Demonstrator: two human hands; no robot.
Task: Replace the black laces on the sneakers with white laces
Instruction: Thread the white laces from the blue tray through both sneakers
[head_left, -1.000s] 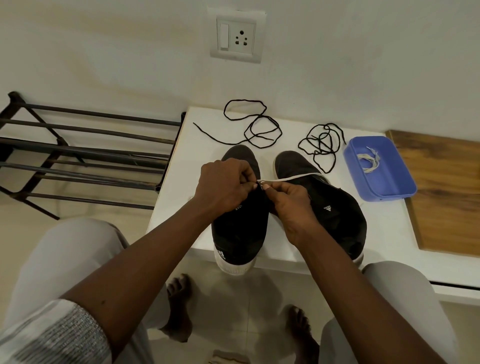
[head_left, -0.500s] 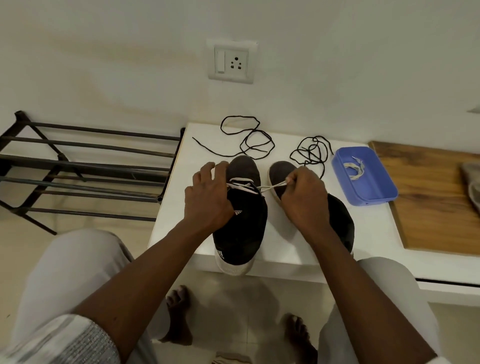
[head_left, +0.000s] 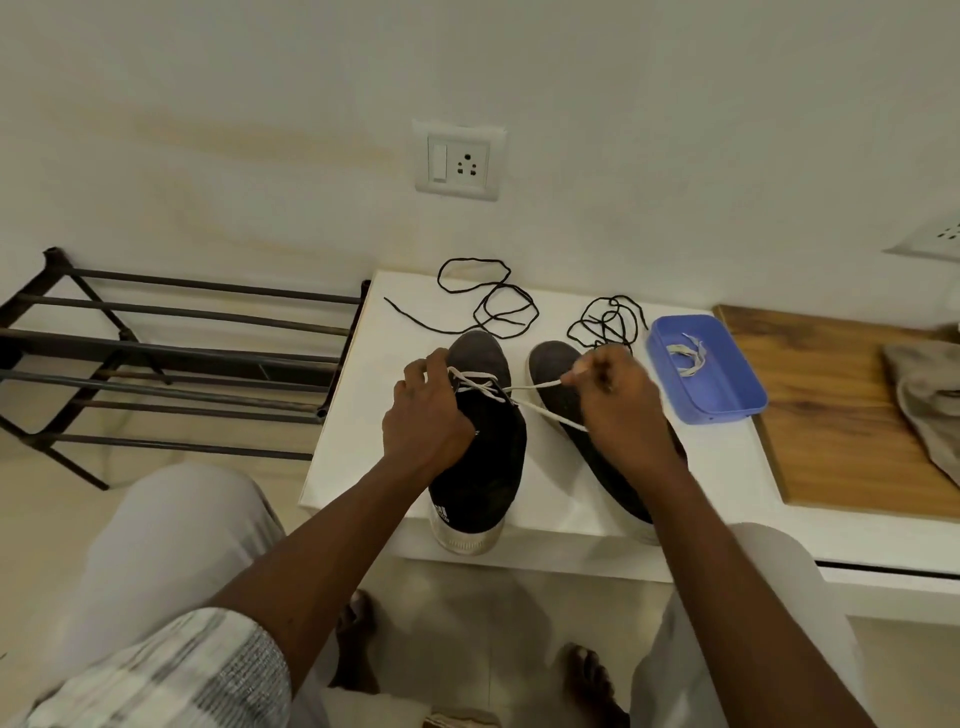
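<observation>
1. Hands have drawn apart since a second ago: left hand (head_left: 426, 421) and right hand (head_left: 621, 405) each pinch an end of the white lace (head_left: 540, 386), pulling it taut.
2. White table (head_left: 353, 415) carries everything.
3. Left sneaker (head_left: 483, 457) has the lace crossing near its toe; right sneaker (head_left: 553, 364) lies beside it.
4. Blue tray (head_left: 727, 408) holds the second white lace (head_left: 688, 358).
5. Black laces (head_left: 488, 306) lie loose behind.
6. Light, soft and limp, the lace is likely best gripped near its stiff tip.
</observation>
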